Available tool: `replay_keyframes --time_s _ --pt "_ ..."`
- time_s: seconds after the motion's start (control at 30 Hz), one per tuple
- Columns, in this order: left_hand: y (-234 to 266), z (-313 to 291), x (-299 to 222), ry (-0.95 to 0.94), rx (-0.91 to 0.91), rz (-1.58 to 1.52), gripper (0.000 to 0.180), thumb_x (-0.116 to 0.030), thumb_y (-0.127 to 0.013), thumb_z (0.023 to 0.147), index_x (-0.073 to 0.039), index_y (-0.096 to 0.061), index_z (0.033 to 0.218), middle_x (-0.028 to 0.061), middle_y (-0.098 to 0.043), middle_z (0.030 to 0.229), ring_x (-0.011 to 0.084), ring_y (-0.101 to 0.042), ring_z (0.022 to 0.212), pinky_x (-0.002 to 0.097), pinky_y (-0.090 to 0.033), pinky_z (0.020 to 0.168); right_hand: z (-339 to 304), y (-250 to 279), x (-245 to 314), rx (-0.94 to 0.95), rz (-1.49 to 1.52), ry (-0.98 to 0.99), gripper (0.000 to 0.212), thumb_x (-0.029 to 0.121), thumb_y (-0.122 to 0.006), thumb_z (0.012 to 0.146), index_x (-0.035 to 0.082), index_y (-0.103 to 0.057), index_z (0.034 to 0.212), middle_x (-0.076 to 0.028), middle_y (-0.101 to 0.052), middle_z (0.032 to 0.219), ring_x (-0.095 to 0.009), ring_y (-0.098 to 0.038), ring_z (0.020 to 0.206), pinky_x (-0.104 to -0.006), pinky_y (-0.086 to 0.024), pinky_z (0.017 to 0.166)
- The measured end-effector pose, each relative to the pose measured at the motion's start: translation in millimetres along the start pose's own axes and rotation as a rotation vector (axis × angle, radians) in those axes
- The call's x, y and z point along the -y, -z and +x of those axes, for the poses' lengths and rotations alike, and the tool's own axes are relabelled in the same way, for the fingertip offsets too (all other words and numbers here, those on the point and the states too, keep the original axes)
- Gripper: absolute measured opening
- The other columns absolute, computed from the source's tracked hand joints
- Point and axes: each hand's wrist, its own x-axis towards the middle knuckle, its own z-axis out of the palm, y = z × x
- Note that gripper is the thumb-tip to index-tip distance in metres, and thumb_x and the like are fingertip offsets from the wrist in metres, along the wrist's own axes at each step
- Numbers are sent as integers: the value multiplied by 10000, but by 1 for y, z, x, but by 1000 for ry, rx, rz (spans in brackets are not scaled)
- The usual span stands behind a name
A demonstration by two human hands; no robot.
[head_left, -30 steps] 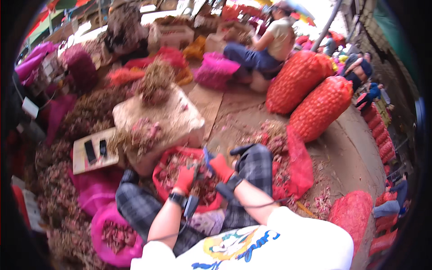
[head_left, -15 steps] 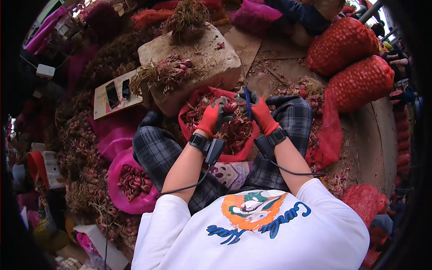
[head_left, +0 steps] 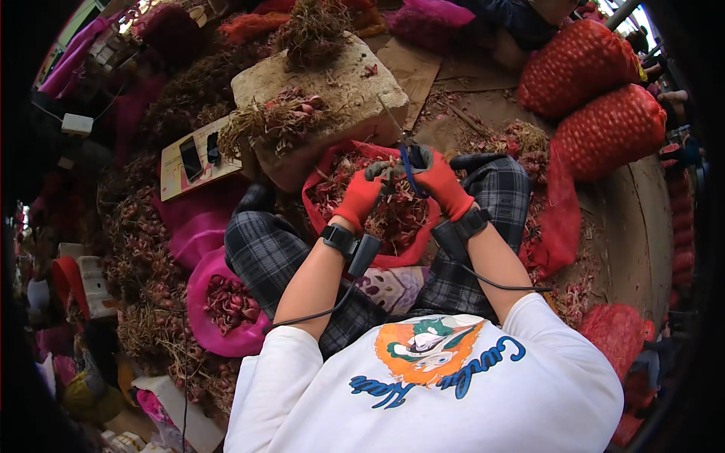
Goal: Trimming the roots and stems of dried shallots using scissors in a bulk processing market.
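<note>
My left hand [head_left: 365,193], in a red glove with grey fingers, is closed over a red mesh bag [head_left: 316,222]. What it pinches is too small and shaded to make out. My right hand [head_left: 442,184], gloved alike, is closed around blue-handled scissors [head_left: 409,171] whose thin blades point away from me. The two hands are close together. Beneath them, the open bag between my knees holds dry reddish skins and stalk trimmings [head_left: 400,220]. Beyond it, a bunch of shallots with dry tops [head_left: 281,121] rests on a pale block [head_left: 355,87].
At left, a pink bag [head_left: 198,309] holds loose shallots beside a large heap of shallots [head_left: 136,241]. A phone [head_left: 190,157] lies on a board [head_left: 172,181]. Two full red mesh sacks [head_left: 578,69] stand far right. Another person's dark sleeve [head_left: 507,21] shows at the back.
The shallot seen between my hands is no longer visible there. My right hand and the scissors have tilted slightly, the blades now showing more; the view has shifted a little.
</note>
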Motion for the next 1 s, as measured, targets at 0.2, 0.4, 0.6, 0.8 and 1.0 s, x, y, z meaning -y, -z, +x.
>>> replay_keyframes --time_s 0.2,0.4,0.6,0.8,1.0 --pt "-13 -9 1 -301 -298 724 345 -98 -540 821 -9 -529 1155 54 -595 1054 105 -573 891 255 -455 781 4 -4 2 40 17 -92 291 103 -651 757 -18 -576 1010 -46 -624 848 -66 -562 699 -234 -461 608" --pt "-6 -4 -7 -211 89 221 374 -116 -562 833 -22 -499 1189 32 -609 984 102 -563 865 233 -441 764 4 5 -2 38 50 -136 263 70 -624 758 -17 -580 1003 -59 -630 850 -83 -589 686 -230 -485 581" --pt "6 4 5 -275 175 434 376 -109 -594 820 -25 -505 1175 38 -607 955 152 -574 861 256 -451 765 -2 21 -3 167 425 -415 287 92 -645 754 -6 -575 1015 -64 -629 855 -74 -575 650 -206 -460 529" --pt "-8 -9 -8 -638 23 886 417 -91 -611 799 -76 -493 1199 135 -548 1093 301 -565 964 332 -455 831 -2 7 -4 76 166 -207 306 156 -678 751 4 -554 987 -45 -616 831 -67 -546 680 -218 -443 582" --pt "-16 -11 -4 -660 52 854 418 -113 -618 804 -93 -487 1200 117 -538 1117 278 -572 952 335 -458 802 1 5 -25 27 52 -123 413 207 -710 729 -15 -546 1037 -65 -609 873 -101 -544 757 -256 -451 658"
